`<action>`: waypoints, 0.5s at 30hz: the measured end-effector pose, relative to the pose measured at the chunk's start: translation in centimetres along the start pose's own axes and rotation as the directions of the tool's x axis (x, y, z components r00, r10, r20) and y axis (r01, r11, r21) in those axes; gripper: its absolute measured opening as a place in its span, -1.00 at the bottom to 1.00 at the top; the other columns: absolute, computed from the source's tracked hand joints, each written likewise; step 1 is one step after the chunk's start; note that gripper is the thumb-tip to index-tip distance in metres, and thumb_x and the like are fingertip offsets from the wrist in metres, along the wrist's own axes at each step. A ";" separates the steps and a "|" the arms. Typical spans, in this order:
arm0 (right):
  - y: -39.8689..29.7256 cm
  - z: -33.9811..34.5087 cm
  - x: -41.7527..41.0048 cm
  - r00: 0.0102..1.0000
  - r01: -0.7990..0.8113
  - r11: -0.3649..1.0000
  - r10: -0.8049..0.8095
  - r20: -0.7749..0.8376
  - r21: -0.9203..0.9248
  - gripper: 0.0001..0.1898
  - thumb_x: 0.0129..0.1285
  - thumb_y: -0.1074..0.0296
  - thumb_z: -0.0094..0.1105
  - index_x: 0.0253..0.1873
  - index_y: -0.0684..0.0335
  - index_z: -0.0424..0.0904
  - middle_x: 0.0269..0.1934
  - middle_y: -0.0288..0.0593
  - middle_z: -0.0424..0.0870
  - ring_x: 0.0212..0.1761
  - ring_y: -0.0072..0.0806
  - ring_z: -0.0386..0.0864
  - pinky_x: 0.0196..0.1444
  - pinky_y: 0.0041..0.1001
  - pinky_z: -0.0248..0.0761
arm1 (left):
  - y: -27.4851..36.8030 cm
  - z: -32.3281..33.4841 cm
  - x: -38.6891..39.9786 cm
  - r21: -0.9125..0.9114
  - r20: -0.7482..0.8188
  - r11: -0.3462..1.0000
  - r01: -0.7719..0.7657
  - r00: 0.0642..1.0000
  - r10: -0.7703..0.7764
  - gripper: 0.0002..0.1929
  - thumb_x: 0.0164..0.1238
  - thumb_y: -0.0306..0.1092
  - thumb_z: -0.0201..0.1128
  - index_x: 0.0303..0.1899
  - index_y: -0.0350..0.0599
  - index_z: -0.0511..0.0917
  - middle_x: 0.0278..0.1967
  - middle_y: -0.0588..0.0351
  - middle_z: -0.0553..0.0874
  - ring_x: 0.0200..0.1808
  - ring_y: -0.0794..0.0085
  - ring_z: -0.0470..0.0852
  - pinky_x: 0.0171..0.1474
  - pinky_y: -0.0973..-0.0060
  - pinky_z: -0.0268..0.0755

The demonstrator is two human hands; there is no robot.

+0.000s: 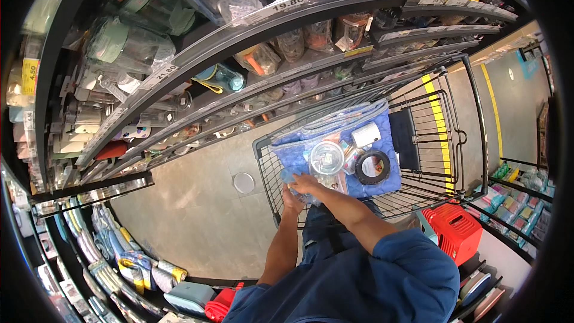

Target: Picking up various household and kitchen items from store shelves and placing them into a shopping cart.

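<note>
Over the near left corner of a black wire shopping cart point(269, 179), my left hand point(292, 202) and my right hand point(306, 184) come close together on a light blue, translucent item point(290, 176); its exact kind is unclear. A quilted blue mat point(390, 134) lines the cart. Lying on it are a round clear plastic container point(327, 158), a black ring-shaped item with a labelled centre point(372, 167), a white cylindrical item point(366, 135) and small packaged goods point(350, 154). Grey cord-like edging point(332, 119) runs along the mat's far side.
Shelves with price strips point(287, 5) hold wrapped jugs and cups beyond the cart. Folded textiles point(107, 237) fill a rack at lower left. A red plastic basket-like item point(455, 233) stands at right. A round disc point(243, 183) lies on the floor point(193, 215).
</note>
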State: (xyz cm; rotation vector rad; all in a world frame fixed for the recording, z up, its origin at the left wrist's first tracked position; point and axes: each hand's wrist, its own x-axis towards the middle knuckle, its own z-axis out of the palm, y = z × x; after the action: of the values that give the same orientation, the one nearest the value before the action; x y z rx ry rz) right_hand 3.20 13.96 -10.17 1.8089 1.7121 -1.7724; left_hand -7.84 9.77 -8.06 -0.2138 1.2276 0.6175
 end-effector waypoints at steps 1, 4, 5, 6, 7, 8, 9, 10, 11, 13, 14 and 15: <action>-0.1 -0.2 -0.4 0.999 0.022 0.998 -0.020 0.036 -0.064 -0.34 0.31 -0.14 -0.06 0.38 0.15 0.23 0.21 0.28 0.40 0.28 0.14 0.36 0.26 -0.09 0.30 | 0.0 -1.1 0.6 -0.004 0.011 1.000 0.003 1.000 -0.003 -0.25 0.36 0.38 -0.29 0.47 0.23 -0.04 0.43 -0.17 0.06 0.43 -0.11 0.06 0.36 -0.18 -0.02; -1.0 -0.5 -1.6 0.997 -0.074 0.988 0.075 0.005 -0.133 -0.30 0.28 -0.16 -0.07 0.45 0.05 0.14 0.27 0.31 0.34 0.24 0.17 0.39 0.26 -0.11 0.29 | 0.4 -1.6 1.3 0.080 0.006 0.995 0.058 0.998 -0.058 -0.25 0.36 0.34 -0.18 0.47 0.23 -0.05 0.44 -0.14 0.05 0.43 -0.06 0.06 0.36 -0.15 -0.01; -1.2 -0.9 -1.9 0.997 -0.082 0.987 0.082 -0.003 -0.142 -0.30 0.28 -0.16 -0.07 0.45 0.05 0.14 0.27 0.31 0.34 0.24 0.17 0.39 0.26 -0.11 0.29 | 0.4 -1.3 1.1 0.215 0.013 0.974 -0.068 0.998 0.067 -0.22 0.36 0.31 -0.12 0.48 0.19 -0.09 0.43 -0.11 0.07 0.40 -0.04 0.12 0.34 -0.13 0.05; -1.4 -1.2 -2.5 0.998 -0.048 0.994 0.042 -0.056 -0.095 -0.30 0.28 -0.15 -0.05 0.44 0.04 0.15 0.25 0.32 0.35 0.23 0.17 0.40 0.25 -0.11 0.30 | 0.5 -0.8 0.3 0.341 0.037 0.920 -0.193 0.981 0.192 -0.19 0.36 0.28 -0.06 0.49 0.15 -0.13 0.43 -0.08 0.09 0.38 -0.01 0.17 0.31 -0.12 0.11; -1.6 -1.8 -3.3 0.994 -0.010 0.999 0.005 -0.112 -0.052 -0.30 0.27 -0.15 -0.03 0.44 0.04 0.16 0.24 0.33 0.36 0.22 0.17 0.41 0.24 -0.11 0.30 | 0.8 0.1 -1.1 0.335 0.049 0.922 -0.194 0.981 0.189 -0.19 0.36 0.28 -0.06 0.49 0.15 -0.13 0.43 -0.08 0.09 0.38 -0.01 0.17 0.31 -0.12 0.11; -2.3 -3.4 -4.7 0.994 0.057 0.998 -0.054 -0.097 0.019 -0.28 0.29 -0.16 -0.02 0.45 0.08 0.14 0.17 0.30 0.42 0.19 0.14 0.43 0.22 -0.14 0.32 | 1.3 1.8 -3.7 0.404 0.048 0.871 -0.281 0.957 0.286 -0.12 0.31 0.26 0.04 0.49 0.11 -0.17 0.39 -0.12 0.14 0.36 0.00 0.21 0.26 -0.04 0.19; -2.9 -5.3 -6.7 0.993 0.056 0.998 -0.055 -0.105 0.006 -0.28 0.29 -0.16 -0.02 0.45 0.08 0.14 0.17 0.30 0.42 0.19 0.14 0.43 0.22 -0.14 0.32 | 1.9 3.4 -6.4 0.470 0.055 0.804 -0.364 0.921 0.385 -0.05 0.26 0.24 0.13 0.50 0.08 -0.21 0.36 -0.15 0.19 0.33 0.02 0.24 0.22 0.04 0.27; -4.1 -7.1 -8.8 0.983 0.144 0.981 -0.128 -0.129 0.128 -0.26 0.28 -0.21 0.00 0.44 0.10 0.16 0.16 0.29 0.41 0.22 0.13 0.40 0.23 -0.18 0.31 | 2.5 4.4 -8.7 0.458 0.062 0.804 -0.380 0.915 0.398 -0.05 0.26 0.24 0.13 0.50 0.08 -0.21 0.36 -0.15 0.19 0.33 0.02 0.24 0.22 0.04 0.27; -5.0 -8.8 -11.0 0.968 0.229 0.941 -0.194 -0.160 0.248 -0.23 0.27 -0.25 0.01 0.43 0.12 0.17 0.16 0.27 0.41 0.25 0.11 0.36 0.23 -0.21 0.30 | 3.1 5.1 -11.1 0.517 0.204 0.708 -0.481 0.872 0.444 -0.01 0.21 0.11 0.24 0.50 0.05 -0.22 0.32 -0.16 0.22 0.30 0.04 0.28 0.19 0.12 0.31; -6.0 -12.3 -15.2 0.927 0.351 0.888 -0.286 -0.243 0.296 -0.22 0.27 -0.23 0.05 0.44 0.17 0.15 0.18 0.26 0.38 0.27 0.07 0.35 0.26 -0.24 0.26 | 3.7 7.4 -14.9 0.542 0.359 0.586 -0.602 0.796 0.487 0.04 0.15 -0.02 0.36 0.50 0.03 -0.23 0.28 -0.16 0.26 0.26 0.07 0.32 0.17 0.19 0.35; -6.4 -14.0 -17.4 0.877 0.461 0.816 -0.359 -0.318 0.348 -0.20 0.26 -0.21 0.09 0.44 0.22 0.13 0.21 0.25 0.36 0.29 0.03 0.33 0.30 -0.26 0.23 | 4.0 8.9 -16.5 0.485 0.534 0.478 -0.733 0.681 0.502 0.09 0.06 -0.17 0.43 0.49 -0.03 -0.23 0.24 -0.16 0.28 0.23 0.11 0.35 0.17 0.24 0.36; -6.5 -15.8 -19.6 0.868 0.473 0.816 -0.367 -0.334 0.332 -0.20 0.26 -0.21 0.09 0.44 0.22 0.13 0.21 0.25 0.36 0.29 0.03 0.33 0.30 -0.26 0.23 | 4.2 10.8 -17.9 0.398 0.694 0.367 -0.840 0.538 0.478 0.15 -0.04 -0.32 0.50 0.49 -0.09 -0.23 0.21 -0.16 0.30 0.19 0.15 0.38 0.16 0.29 0.36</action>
State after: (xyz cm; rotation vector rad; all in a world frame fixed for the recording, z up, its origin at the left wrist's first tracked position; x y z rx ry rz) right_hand 14.50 15.32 13.21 2.0012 2.1143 -2.3074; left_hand -4.95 12.52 12.91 1.1666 0.9314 0.8024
